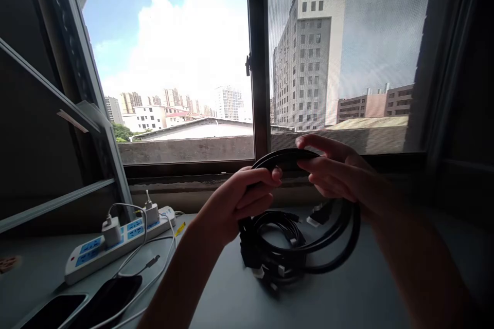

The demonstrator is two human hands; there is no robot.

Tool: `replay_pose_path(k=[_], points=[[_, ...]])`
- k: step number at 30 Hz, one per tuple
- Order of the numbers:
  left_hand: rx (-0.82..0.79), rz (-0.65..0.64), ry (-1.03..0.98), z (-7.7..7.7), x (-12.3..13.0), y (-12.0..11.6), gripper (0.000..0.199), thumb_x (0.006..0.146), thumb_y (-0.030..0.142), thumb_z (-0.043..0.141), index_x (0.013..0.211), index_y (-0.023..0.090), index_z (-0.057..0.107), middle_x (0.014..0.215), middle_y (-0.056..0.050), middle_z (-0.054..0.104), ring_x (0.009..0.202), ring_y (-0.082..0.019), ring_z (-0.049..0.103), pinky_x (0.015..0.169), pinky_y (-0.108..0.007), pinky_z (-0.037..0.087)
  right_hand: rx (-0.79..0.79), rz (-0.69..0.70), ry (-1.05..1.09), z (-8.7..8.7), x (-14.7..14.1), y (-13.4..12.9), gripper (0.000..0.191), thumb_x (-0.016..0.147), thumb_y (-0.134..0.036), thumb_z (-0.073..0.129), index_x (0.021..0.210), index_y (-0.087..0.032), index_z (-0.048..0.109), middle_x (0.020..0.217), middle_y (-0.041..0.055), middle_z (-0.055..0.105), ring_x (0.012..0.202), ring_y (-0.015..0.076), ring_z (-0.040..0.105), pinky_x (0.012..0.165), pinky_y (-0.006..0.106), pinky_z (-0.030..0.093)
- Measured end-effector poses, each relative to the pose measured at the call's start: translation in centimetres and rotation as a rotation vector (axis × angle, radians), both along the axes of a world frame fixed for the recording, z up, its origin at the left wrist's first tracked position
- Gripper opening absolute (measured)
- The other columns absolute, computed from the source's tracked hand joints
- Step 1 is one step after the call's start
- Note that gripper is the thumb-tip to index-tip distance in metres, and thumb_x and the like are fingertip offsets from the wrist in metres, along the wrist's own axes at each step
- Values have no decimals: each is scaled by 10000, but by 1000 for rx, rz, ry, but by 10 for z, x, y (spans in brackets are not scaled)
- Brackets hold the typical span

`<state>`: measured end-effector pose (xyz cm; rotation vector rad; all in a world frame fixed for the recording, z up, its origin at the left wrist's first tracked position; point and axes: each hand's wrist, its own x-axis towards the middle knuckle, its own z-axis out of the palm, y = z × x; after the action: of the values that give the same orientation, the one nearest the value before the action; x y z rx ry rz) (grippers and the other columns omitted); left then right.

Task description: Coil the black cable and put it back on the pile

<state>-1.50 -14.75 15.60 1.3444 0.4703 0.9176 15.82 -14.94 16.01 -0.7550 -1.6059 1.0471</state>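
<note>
A thick black cable point(349, 241) is wound into a loose coil and held up above the table. My left hand point(254, 193) is closed round the coil's left side, the thumb and fingers curled on it. At the upper right of the loop, my right hand point(332, 167) pinches the cable between thumb and fingers. A dark plug with a pale end point(318, 216) hangs by the right side of the coil. Behind and below, thinner black cables point(276, 216) lie coiled on the table, with several connector ends among them; the held coil partly covers them.
On the left a white power strip point(127, 236) carries two white chargers and trailing white cables point(170, 247). Two dark phones point(111, 295) lie at the front left of the table point(216, 288). A metal shelf frame point(102, 128) stands left of the window point(260, 61).
</note>
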Motion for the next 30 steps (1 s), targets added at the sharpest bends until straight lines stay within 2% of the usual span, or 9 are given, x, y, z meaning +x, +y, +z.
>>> replay_pose_path(k=[19, 30], points=[[-8, 18, -6, 0, 3, -5, 218, 776, 109, 425, 576, 133, 510, 360, 94, 105, 304, -9, 60, 332, -163, 57, 23, 23, 19, 4, -2, -9, 113, 751, -205, 562, 846, -235, 508, 337, -128, 266, 328, 8, 174, 367, 191, 133], [-13, -26, -44, -6, 6, -1, 142, 747, 113, 458, 615, 130, 507, 356, 105, 139, 303, -5, 87, 332, -155, 87, 96, -6, -29, -3, 6, 1, 146, 728, -289, 587, 852, -256, 515, 370, -121, 248, 310, 9, 133, 336, 189, 129]])
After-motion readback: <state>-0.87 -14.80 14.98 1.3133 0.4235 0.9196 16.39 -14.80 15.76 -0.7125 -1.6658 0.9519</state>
